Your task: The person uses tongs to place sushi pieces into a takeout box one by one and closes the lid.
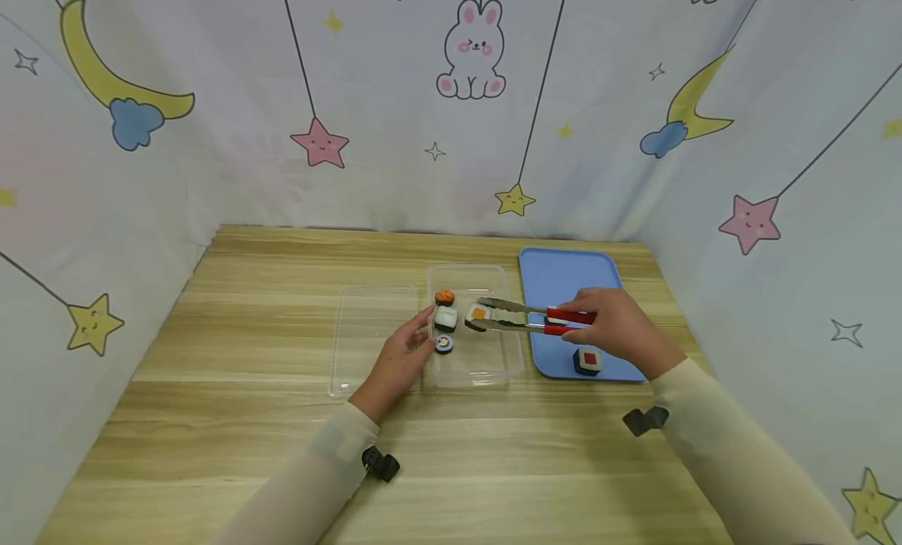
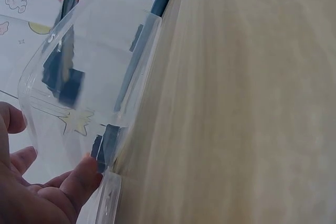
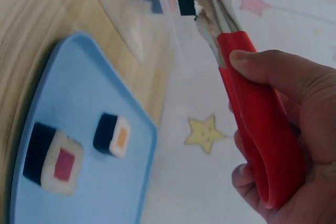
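Observation:
My right hand (image 1: 616, 326) grips the red handles of metal tongs (image 1: 560, 330). Between the tong tips is a sushi roll (image 1: 478, 315) with an orange centre, over the clear plastic container (image 1: 479, 377); its height above the bottom is hard to tell. Along the container's left side stand an orange-topped sushi piece (image 1: 445, 297), a white-topped piece (image 1: 446, 319) and a small round roll (image 1: 443, 344). My left hand (image 1: 402, 357) rests its fingers against the container's left wall. In the left wrist view, fingers (image 2: 81, 184) touch the clear plastic.
Right of the container lies a blue tray (image 1: 571, 271). On it are a red-centred sushi roll (image 1: 587, 362) and an orange-centred one (image 3: 113, 135), mostly behind the tongs in the head view. A clear lid (image 1: 373, 333) lies left of the container on the wooden table (image 1: 232, 420).

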The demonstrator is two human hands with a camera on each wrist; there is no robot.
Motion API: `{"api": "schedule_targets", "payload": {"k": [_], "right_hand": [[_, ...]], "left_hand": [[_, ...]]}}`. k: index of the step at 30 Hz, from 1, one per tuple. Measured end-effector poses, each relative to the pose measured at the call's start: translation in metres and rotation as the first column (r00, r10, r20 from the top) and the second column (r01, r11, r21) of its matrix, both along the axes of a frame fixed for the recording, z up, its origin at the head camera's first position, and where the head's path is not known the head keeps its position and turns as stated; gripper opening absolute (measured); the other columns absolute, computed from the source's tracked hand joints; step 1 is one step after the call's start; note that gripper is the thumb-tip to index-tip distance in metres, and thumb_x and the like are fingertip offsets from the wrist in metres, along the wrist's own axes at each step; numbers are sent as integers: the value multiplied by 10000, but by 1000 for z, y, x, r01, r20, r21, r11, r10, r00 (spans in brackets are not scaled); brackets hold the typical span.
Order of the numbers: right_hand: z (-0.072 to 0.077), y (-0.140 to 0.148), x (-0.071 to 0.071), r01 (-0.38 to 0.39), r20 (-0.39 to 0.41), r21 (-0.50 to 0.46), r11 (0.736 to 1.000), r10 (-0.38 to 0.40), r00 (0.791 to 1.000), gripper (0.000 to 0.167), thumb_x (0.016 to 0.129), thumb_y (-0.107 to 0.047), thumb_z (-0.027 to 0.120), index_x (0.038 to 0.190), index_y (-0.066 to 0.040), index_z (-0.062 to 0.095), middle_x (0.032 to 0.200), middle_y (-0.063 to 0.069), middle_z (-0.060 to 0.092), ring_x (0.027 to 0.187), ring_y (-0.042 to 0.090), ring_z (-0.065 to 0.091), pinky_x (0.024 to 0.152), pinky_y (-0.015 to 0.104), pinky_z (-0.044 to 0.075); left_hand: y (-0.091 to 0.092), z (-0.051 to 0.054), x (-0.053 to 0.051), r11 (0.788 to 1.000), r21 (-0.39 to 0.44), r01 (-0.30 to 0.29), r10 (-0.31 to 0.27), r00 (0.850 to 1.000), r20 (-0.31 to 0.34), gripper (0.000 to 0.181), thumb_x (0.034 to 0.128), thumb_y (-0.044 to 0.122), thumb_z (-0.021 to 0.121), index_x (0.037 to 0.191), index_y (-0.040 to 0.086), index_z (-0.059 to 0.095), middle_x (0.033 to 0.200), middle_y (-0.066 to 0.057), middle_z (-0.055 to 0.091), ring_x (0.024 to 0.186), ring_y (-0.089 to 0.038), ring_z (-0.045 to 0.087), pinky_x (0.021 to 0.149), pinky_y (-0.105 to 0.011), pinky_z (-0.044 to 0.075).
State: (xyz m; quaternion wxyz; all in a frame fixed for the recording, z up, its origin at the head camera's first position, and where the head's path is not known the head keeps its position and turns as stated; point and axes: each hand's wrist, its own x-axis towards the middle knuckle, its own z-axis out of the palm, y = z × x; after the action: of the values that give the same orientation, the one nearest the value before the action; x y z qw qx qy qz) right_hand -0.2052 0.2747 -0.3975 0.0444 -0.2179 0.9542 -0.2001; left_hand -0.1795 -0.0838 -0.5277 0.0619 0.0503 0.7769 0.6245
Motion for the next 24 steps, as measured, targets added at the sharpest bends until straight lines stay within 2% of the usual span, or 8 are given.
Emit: {"api": "schedule_targets", "payload": {"k": [3, 6, 13, 19, 22, 24], "right_hand": [[-3, -15, -6, -68, -5, 74, 995, 69, 998, 409, 821, -221, 889, 1203, -109, 793, 930, -63, 659, 774, 139, 581, 651, 314, 501], [-3, -28, -10, -105, 2, 127, 986, 106, 994, 360, 826, -221, 882, 1167, -130, 808, 888, -88, 636, 753, 105, 572, 642, 298, 506], [-1, -44, -13, -153, 6, 160, 975, 154, 988, 281, 815, -206, 886, 1084, -149, 830, 822, -115, 603, 735, 92, 571, 642, 294, 514], [3, -38, -11, -134, -22, 150, 980, 139, 990, 375, 803, -223, 903, 1155, -133, 812, 864, -92, 621, 750, 101, 563, 659, 306, 502], [10, -24, -9, -74, -43, 107, 991, 79, 996, 451, 802, -237, 909, 1218, -115, 786, 924, -50, 645, 791, 156, 576, 678, 341, 505], [13, -11, -9, 1, -50, 70, 998, 2, 999, 502, 809, -244, 906, 1267, -97, 760, 990, 5, 668, 840, 211, 597, 703, 377, 523]], "left_hand": [[0, 0, -1, 1000, 2, 0, 0, 1000, -6, 590, 1036, 147, 611, 1589, 276, 449, 1592, -77, 462, 1384, -348, 522, 1119, -548, 428], [0, 0, 0, 1000, 0, 0, 0, 1000, -8, 595, 1036, 140, 610, 1593, 262, 443, 1595, -81, 458, 1385, -349, 522, 1115, -551, 432], [1, 1, 0, 1000, -4, 1, -1, 1000, -2, 596, 1036, 137, 611, 1596, 251, 439, 1604, -79, 446, 1391, -347, 515, 1110, -557, 434], [2, 1, 0, 1000, -22, -4, 4, 1000, 2, 585, 1036, 154, 609, 1591, 241, 448, 1592, -86, 460, 1372, -333, 535, 1105, -554, 439], [1, 2, 0, 1000, -21, -4, 4, 1000, 1, 585, 1038, 156, 607, 1593, 242, 445, 1590, -77, 463, 1372, -330, 535, 1103, -549, 442], [1, 2, 0, 1000, -18, -2, 2, 1000, -3, 585, 1039, 153, 605, 1593, 244, 444, 1590, -74, 464, 1374, -332, 533, 1104, -547, 442]]}}
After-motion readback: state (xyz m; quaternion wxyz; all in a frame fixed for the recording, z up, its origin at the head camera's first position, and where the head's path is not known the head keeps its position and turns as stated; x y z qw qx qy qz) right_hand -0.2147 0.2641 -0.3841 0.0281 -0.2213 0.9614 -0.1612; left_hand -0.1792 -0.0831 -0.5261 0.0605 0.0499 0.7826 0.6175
